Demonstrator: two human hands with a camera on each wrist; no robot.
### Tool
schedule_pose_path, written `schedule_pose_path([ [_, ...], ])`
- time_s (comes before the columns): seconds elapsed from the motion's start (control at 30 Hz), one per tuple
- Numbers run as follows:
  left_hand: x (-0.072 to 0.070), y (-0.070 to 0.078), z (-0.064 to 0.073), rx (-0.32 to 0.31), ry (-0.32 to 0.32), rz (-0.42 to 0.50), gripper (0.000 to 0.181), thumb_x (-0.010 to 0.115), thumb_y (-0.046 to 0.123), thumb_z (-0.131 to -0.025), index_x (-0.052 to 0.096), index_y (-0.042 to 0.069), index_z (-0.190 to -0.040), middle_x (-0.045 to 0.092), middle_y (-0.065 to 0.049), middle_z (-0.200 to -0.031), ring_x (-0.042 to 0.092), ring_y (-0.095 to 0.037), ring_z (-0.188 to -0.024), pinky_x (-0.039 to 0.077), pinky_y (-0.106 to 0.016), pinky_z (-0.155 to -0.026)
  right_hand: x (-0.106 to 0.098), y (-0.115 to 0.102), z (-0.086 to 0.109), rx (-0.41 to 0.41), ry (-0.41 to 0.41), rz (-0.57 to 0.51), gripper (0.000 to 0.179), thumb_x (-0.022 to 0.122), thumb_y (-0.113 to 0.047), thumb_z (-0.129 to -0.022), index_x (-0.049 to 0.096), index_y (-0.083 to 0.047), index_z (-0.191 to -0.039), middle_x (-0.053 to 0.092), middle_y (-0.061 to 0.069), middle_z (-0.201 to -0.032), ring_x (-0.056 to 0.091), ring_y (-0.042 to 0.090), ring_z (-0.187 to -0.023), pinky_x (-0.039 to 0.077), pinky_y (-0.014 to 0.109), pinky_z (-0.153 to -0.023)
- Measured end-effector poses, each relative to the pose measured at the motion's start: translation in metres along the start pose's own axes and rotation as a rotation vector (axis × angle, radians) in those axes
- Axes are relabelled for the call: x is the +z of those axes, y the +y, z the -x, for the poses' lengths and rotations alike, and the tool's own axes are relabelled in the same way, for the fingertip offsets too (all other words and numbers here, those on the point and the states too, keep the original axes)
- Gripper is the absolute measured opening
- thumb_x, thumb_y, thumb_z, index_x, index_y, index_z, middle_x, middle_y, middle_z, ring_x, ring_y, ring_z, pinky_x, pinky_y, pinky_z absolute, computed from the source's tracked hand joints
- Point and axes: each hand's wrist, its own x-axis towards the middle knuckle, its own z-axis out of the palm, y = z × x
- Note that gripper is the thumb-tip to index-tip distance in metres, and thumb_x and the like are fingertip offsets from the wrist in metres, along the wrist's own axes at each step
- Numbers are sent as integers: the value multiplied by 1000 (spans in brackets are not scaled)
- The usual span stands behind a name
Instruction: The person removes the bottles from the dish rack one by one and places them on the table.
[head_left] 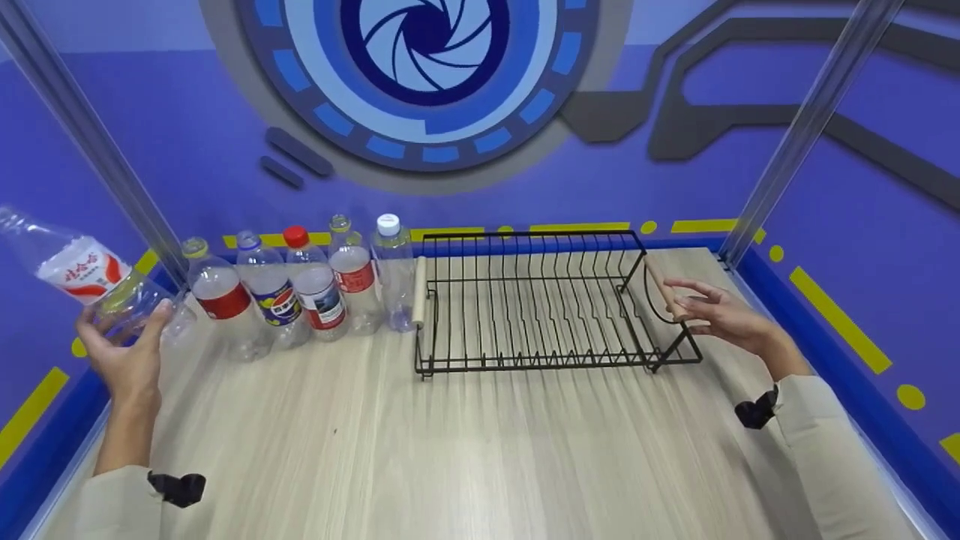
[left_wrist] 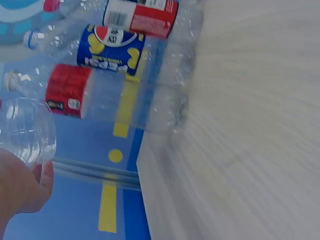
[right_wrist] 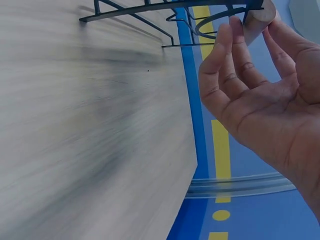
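My left hand (head_left: 127, 356) grips a clear plastic bottle (head_left: 112, 285) with a white and red label. That bottle is raised at the far left and leans, its neck toward the upper left. In the left wrist view only its clear base end (left_wrist: 30, 130) shows. At the right, my right hand (head_left: 724, 315) pinches the wooden handle (head_left: 664, 289) of a black wire dish rack (head_left: 532, 367). From the right wrist view, the thumb and fingers (right_wrist: 245, 65) meet around the handle's end (right_wrist: 259, 20). The rack stands on the table, holding nothing.
Several plastic bottles stand upright in a row left of the rack, among them a red-labelled one (head_left: 225, 301), a Pepsi one (head_left: 279, 300), a red-capped one (head_left: 319, 296) and a white-capped one (head_left: 394, 277). Blue walls with metal posts (head_left: 810, 127) border the wooden table (head_left: 465, 457).
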Motion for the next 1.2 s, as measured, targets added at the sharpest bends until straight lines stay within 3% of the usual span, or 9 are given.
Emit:
schedule_pose_path([
  [0.2, -10, -13, -17, -168, 53, -26, 98, 86, 33, -82, 22, 42, -155, 35, 15, -154, 36, -5, -129, 30, -33, -124, 2, -2, -1, 19, 14, 16, 55, 49, -28, -109, 30, -22, -161, 49, -7, -139, 59, 11, -125, 47, 35, -101],
  [0.37, -13, -34, -25, -194, 80, -154, 95, 84, 28, -85, 22, 40, -156, 33, 8, -161, 33, -12, -145, 28, -35, -126, 3, -2, -1, 40, -1, -3, 56, 48, -30, -110, 28, -24, -161, 35, 1, -150, 51, 18, -134, 38, 47, -110],
  [0.53, -12, -54, -31, -211, 25, -306, 97, 80, 33, -88, 14, 35, -159, 21, 0, -170, 21, -21, -156, 24, -39, -127, 1, -4, 0, 56, -8, -31, 54, 45, -29, -111, 27, -27, -162, 38, 2, -146, 53, 18, -131, 39, 44, -108],
  [0.73, -8, -64, -38, -250, -28, -311, 100, 80, 28, -89, 10, 34, -161, 18, -1, -171, 21, -22, -157, 22, -40, -128, 1, -5, -1, 58, -29, -43, 53, 44, -30, -111, 26, -29, -161, 44, 0, -139, 57, 14, -123, 44, 39, -102],
  [0.93, -1, -66, -39, -219, -115, -390, 98, 76, 22, -93, 6, 31, -162, 15, -5, -172, 18, -28, -158, 21, -45, -128, 2, -2, 0, 66, -20, -56, 53, 43, -31, -111, 26, -29, -161, 47, 2, -137, 58, 14, -124, 45, 40, -100],
  [1.2, 3, -72, -40, -147, -143, -481, 93, 71, 21, -95, 6, 22, -161, 18, -11, -170, 21, -32, -157, 23, -49, -127, 2, 1, -1, 81, -21, -68, 52, 43, -32, -111, 26, -32, -160, 57, 1, -131, 59, 14, -124, 47, 39, -99],
])
